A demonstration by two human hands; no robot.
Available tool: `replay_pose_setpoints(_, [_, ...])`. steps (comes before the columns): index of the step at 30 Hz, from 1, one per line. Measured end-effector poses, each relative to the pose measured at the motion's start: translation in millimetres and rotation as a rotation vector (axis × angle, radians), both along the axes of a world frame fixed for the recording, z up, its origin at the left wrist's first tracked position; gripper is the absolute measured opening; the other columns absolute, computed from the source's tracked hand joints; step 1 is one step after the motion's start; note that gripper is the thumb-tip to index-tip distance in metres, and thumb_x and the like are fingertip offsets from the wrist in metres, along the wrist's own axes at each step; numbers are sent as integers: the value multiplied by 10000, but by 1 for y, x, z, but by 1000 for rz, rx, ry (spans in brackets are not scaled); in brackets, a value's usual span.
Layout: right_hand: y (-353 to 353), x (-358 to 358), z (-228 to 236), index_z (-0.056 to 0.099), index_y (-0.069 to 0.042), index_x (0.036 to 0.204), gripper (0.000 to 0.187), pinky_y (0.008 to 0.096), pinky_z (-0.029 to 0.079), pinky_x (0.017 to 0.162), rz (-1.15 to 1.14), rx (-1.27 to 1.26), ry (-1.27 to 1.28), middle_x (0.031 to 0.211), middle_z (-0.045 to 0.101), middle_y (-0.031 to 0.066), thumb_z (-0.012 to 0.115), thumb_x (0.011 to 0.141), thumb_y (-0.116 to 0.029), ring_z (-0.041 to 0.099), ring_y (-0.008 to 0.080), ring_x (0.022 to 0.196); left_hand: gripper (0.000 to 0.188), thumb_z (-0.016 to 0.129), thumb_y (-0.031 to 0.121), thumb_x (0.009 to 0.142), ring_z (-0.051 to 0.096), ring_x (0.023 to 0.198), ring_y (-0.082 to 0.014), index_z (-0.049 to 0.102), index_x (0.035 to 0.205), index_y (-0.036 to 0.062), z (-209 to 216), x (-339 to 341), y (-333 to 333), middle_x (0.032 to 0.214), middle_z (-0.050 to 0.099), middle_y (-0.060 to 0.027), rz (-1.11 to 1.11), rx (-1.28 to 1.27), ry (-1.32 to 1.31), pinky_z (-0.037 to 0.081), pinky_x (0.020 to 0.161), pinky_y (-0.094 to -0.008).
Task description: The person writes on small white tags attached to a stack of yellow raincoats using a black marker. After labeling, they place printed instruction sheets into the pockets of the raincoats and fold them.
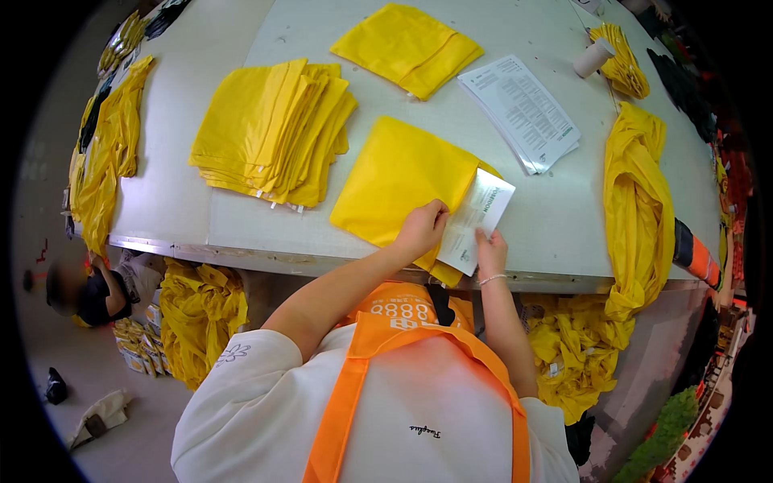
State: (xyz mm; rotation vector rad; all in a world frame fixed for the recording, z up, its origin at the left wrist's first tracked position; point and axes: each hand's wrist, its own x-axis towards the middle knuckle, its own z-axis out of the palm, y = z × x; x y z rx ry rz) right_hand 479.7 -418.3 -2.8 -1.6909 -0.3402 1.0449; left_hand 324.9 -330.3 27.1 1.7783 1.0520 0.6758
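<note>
A folded yellow garment or pouch of smooth fabric (394, 181) lies flat at the table's front edge, right before me. A white printed leaflet (483, 211) lies at its right end, partly over or within the fold; which of these I cannot tell. My right hand (491, 253) grips the leaflet's lower right edge, thumb on top. My left hand (424, 228) is closed at the yellow fabric's edge beside the leaflet, its fingertips bent together and partly hidden. Behind on the right rests a stack of similar white printed sheets (523, 113).
A thick pile of folded yellow pieces (266, 133) stands to the left, and another folded yellow piece (407, 50) lies farther back. Loose yellow fabric (640, 201) hangs over the right edge, near a white roll (594, 58). At far left, a person (101, 290) is beside the table.
</note>
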Motion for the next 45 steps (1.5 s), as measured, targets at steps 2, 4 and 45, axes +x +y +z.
replay_pose_setpoints(2, [-3, 10, 2, 600, 50, 1079, 198, 274, 478, 771, 1, -9, -29, 996, 657, 92, 570, 905, -40, 606, 132, 862, 113, 581, 85, 873, 627, 664, -295, 573, 929, -14, 1, -4, 1, 752, 629, -176, 1, 14, 0, 493, 614, -349])
replay_pose_setpoints(4, [-4, 11, 3, 601, 50, 1084, 202, 272, 481, 764, 31, 16, -13, 994, 659, 88, 568, 904, -38, 608, 133, 853, 118, 579, 86, 875, 626, 667, -301, 568, 936, -13, 4, -3, 1, 752, 625, -178, -1, 35, -21, 492, 614, -352])
replay_pose_setpoints(45, [0, -25, -10, 604, 28, 1048, 163, 265, 477, 751, 36, 95, 19, 977, 656, 68, 561, 914, -56, 593, 114, 834, 126, 554, 99, 900, 549, 660, -166, 560, 928, -24, -30, -7, 5, 747, 606, -107, -37, -264, -156, 462, 633, -294])
